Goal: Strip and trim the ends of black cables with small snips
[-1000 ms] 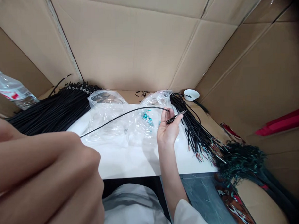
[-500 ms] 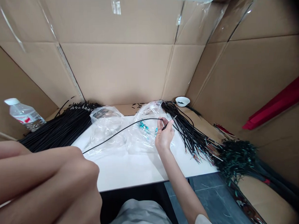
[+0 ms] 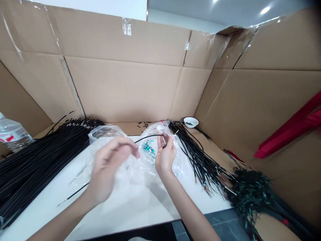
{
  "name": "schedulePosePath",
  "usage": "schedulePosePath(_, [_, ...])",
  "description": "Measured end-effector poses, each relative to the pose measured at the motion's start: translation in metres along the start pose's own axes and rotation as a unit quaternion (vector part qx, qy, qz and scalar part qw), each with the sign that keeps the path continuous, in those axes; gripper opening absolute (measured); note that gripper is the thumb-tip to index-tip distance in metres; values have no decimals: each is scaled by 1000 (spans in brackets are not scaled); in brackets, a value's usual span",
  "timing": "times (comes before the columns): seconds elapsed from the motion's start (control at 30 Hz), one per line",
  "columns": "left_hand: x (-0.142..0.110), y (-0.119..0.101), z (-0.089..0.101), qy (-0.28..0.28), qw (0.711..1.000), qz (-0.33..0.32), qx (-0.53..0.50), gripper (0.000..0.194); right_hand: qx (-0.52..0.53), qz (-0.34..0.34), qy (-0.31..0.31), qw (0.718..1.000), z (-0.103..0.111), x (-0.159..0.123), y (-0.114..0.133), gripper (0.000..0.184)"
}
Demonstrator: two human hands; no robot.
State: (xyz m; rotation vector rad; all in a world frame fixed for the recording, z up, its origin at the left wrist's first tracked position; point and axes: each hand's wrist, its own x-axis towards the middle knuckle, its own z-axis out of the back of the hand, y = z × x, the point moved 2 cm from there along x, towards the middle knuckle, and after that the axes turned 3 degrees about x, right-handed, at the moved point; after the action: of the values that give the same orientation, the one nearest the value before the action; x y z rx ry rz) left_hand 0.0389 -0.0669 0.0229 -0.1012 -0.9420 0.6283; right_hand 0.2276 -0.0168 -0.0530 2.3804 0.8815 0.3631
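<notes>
My right hand [image 3: 165, 157] is closed on a thin black cable [image 3: 147, 137] above the clear plastic bags. A slim dark piece with a pale tip [image 3: 176, 132] also sticks out of its fingers; I cannot tell whether it is a tool or a cable end. The cable runs leftward behind my left hand [image 3: 106, 168] and ends in a light, bare-looking tip over the white table. My left hand is smeared by motion, its fingers pointing right, so its grip is unclear. Small teal pieces [image 3: 149, 148] lie in the right-hand plastic bag [image 3: 160, 129].
A large bundle of black cables [image 3: 46, 156] lies left, beside a water bottle [image 3: 12, 134]. Another bundle with stripped coloured wire ends [image 3: 195, 151] lies right. A small white bowl [image 3: 191, 122] stands behind it. Cardboard walls [image 3: 127, 83] enclose the white table [image 3: 127, 213].
My left arm has swung from the near left foreground to over the table, bringing the left hand into sight. My right hand keeps the cable. The camera view has tilted up.
</notes>
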Motion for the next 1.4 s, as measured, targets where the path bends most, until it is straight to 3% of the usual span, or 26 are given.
schedulePosePath(0.07, [6,25,-29,4,999,27,43,23,15,-11,-2,1000,-1,-3,1,37])
schedulePosePath(0.13, [4,51,-54,28,990,10,136,29,31,-27,-2,999,-2,-9,2,34])
schedulePosePath(0.23, [-8,80,-74,24,979,-1,203,30,19,-49,17,998,-3,-18,6,32])
schedulePosePath(0.37, [-21,94,-75,-12,976,-41,213,42,-21,-68,59,996,-4,-24,12,35])
schedulePosePath(0.53, [-27,106,-69,-68,957,-166,227,40,-50,-78,107,990,-7,-22,22,33])
schedulePosePath(0.67, [-27,116,-66,-53,944,-238,222,30,-74,-91,159,980,-11,-19,32,35])
schedulePosePath(0.83, [-25,127,-59,-21,940,-275,201,25,-93,-140,210,963,-6,-18,33,32])
schedulePosePath(0.9, [-24,125,-58,-22,947,-263,183,25,-93,-147,205,963,0,-19,30,32])
schedulePosePath(1.0, [-18,110,-63,-39,978,-177,107,27,-82,-139,180,970,9,-24,26,32])
schedulePosePath(1.13, [-5,82,-81,30,997,-69,-26,21,-67,-135,171,974,12,-28,24,33])
schedulePosePath(1.27, [1,75,-93,32,997,-61,-43,21,-85,-117,172,974,15,-18,26,35])
schedulePosePath(1.4, [-3,82,-93,21,997,-68,-40,17,-105,-103,124,981,22,5,32,38])
